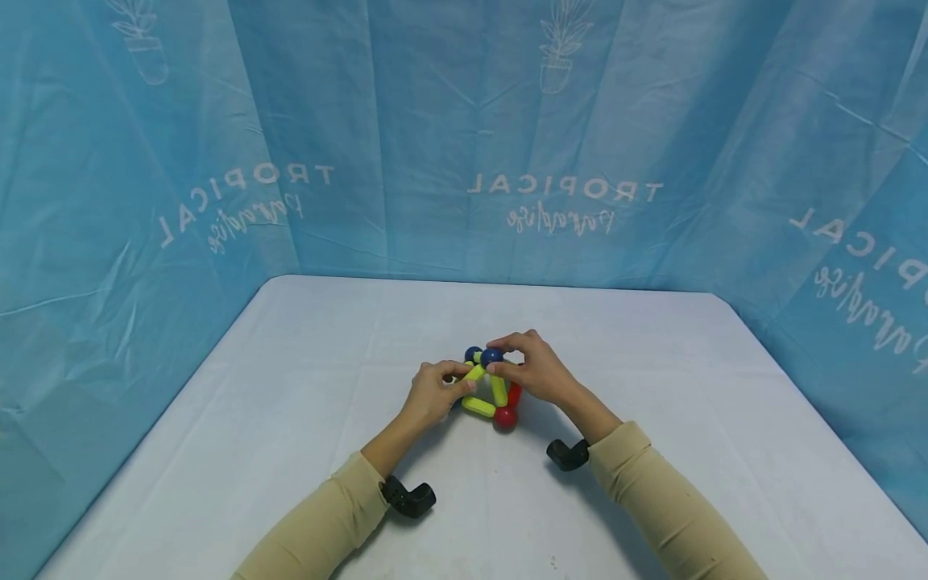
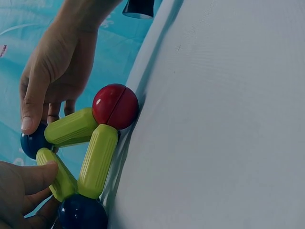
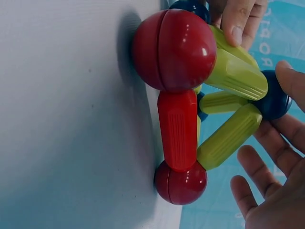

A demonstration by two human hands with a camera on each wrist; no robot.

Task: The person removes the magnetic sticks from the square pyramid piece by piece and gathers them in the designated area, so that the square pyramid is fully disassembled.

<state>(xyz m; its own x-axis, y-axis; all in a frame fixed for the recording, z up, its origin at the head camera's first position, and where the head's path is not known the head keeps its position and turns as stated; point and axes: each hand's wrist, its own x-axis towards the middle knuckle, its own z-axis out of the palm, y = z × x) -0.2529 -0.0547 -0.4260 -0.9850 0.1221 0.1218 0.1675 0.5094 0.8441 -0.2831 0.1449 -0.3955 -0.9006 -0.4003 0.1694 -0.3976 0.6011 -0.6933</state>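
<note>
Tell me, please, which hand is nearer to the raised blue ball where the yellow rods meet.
The right hand: its thumb and fingers hold the raised blue ball. The left hand is slightly farther off, pinching a yellow rod joined to that ball.

The left arm and the right arm reach forward, converging. The left hand pinches with its thumb and fingers. The right hand pinches too.

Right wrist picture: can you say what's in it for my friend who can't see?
A right hand pinches a blue ball, and a left hand holds a yellow-green rod joined to it. Nearby, a red rod links two red balls.
</note>
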